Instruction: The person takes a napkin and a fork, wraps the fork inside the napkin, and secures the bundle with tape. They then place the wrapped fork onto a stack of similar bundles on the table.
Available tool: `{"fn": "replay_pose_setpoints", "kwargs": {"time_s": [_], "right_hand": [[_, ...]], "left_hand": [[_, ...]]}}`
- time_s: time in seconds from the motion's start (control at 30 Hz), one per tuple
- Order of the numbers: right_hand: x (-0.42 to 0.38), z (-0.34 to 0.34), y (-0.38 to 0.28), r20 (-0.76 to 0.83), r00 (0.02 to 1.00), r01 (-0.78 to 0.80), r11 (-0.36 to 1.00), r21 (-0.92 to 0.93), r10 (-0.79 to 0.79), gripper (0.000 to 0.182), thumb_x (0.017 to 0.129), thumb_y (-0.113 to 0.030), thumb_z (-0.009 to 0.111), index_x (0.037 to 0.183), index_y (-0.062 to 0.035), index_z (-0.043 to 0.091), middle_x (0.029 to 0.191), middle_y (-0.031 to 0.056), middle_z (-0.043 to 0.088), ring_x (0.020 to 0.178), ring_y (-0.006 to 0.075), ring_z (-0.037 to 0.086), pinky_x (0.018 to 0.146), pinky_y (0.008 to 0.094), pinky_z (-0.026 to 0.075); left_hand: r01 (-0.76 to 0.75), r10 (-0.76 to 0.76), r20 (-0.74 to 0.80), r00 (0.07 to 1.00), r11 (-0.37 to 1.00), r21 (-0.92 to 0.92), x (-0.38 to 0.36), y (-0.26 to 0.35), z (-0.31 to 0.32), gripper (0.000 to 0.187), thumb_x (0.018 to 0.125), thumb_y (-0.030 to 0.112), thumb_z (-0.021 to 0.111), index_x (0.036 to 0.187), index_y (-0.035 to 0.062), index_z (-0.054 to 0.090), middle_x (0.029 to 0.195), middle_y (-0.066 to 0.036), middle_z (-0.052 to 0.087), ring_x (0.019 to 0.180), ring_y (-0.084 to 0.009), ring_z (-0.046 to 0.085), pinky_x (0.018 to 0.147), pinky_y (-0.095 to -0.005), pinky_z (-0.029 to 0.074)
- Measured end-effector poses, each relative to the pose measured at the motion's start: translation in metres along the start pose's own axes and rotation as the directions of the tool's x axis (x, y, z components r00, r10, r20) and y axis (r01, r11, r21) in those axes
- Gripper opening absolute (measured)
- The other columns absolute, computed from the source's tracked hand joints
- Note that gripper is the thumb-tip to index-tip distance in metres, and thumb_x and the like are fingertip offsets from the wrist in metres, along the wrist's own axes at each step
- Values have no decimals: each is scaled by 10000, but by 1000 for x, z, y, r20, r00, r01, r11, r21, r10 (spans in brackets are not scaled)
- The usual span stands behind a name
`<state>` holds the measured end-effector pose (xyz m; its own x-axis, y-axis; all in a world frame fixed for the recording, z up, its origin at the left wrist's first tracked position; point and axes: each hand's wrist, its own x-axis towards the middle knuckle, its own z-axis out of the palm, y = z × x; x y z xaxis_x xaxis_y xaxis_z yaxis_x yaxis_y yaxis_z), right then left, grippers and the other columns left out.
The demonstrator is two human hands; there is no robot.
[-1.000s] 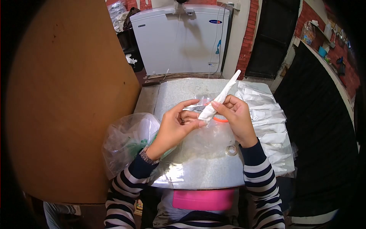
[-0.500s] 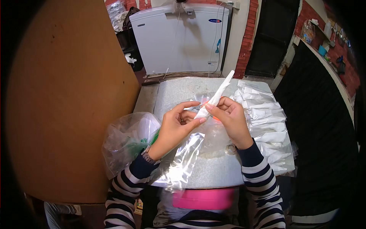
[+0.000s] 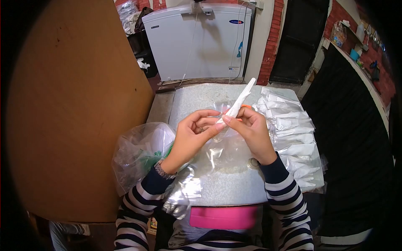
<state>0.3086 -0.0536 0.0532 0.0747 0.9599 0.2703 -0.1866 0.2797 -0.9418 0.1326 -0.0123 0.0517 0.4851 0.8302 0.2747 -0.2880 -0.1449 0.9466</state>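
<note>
A slim white rolled or folded piece slants up to the right between my hands, over the middle of the table. My left hand pinches its lower end between thumb and fingers. The thumb and fingers of my right hand close on it a little higher up. Something orange shows behind my right hand, mostly hidden. Clear plastic lies under my hands. Along the table's right side, several similar white pieces lie in a row.
A clear plastic bag with white and green contents is at the left. Shiny plastic lies at the front edge, a pink object below it. A tape roll is beside my right wrist. A white chest freezer stands behind.
My fingers have drawn closer together at the lower end of the white piece, and less of that end shows. The shiny plastic has slid down and to the left.
</note>
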Motion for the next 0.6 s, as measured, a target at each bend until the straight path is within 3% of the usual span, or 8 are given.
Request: {"fn": "replay_pose_setpoints", "kwargs": {"time_s": [0.07,0.17,0.27,0.37,0.47,0.57,0.6], "right_hand": [[0,-1,-3,-27,1000,-5,1000,10,6,147,882,-119,711,910,5,638,908,62,675,850,92,623,754,226,487],[1,-3,-5,-28,999,-17,1000,17,18,150,880,-119,710,921,7,640,912,60,674,851,97,620,774,238,486],[0,-1,1,2,1000,-26,998,54,26,158,880,-120,709,927,14,640,914,61,672,838,102,621,770,239,481],[-1,2,0,-16,1000,-23,996,89,25,160,884,-114,705,927,22,632,894,63,667,835,103,625,765,246,496],[-2,0,-3,61,995,-82,996,37,80,172,889,-107,698,947,36,622,936,68,658,842,108,628,775,253,516],[-1,-1,-4,119,983,-134,990,-39,138,247,892,-105,695,1047,66,607,997,87,644,882,116,627,791,253,529],[0,0,-4,92,994,-59,997,-49,64,288,893,-100,693,1103,65,588,1012,94,639,898,119,625,795,255,528]], "left_hand": [[87,-89,1,996,978,-190,1,2,0,376,873,36,703,1214,-51,568,992,-90,697,916,-106,650,825,-229,519],[153,-145,108,983,986,-67,2,-6,-9,363,877,59,705,1204,-50,588,995,-81,690,904,-113,663,799,-220,522],[217,-233,116,965,966,138,4,-12,-15,310,919,101,668,1182,-51,604,995,-73,683,878,-117,671,791,-221,523],[124,-131,176,976,991,51,3,-6,-6,276,965,137,609,1165,-54,610,990,-79,684,870,-120,677,778,-223,521],[125,-134,191,972,990,60,1,-8,-3,248,997,144,551,1129,-56,613,974,-109,690,930,-167,677,796,-268,535],[-7,-20,187,982,990,141,0,-11,-2,245,995,144,554,1115,-61,611,973,-114,692,916,-180,688,783,-275,546],[10,-36,184,982,990,138,-1,-10,-3,247,994,146,557,1115,-62,612,976,-105,690,903,-166,687,783,-263,538]]}}
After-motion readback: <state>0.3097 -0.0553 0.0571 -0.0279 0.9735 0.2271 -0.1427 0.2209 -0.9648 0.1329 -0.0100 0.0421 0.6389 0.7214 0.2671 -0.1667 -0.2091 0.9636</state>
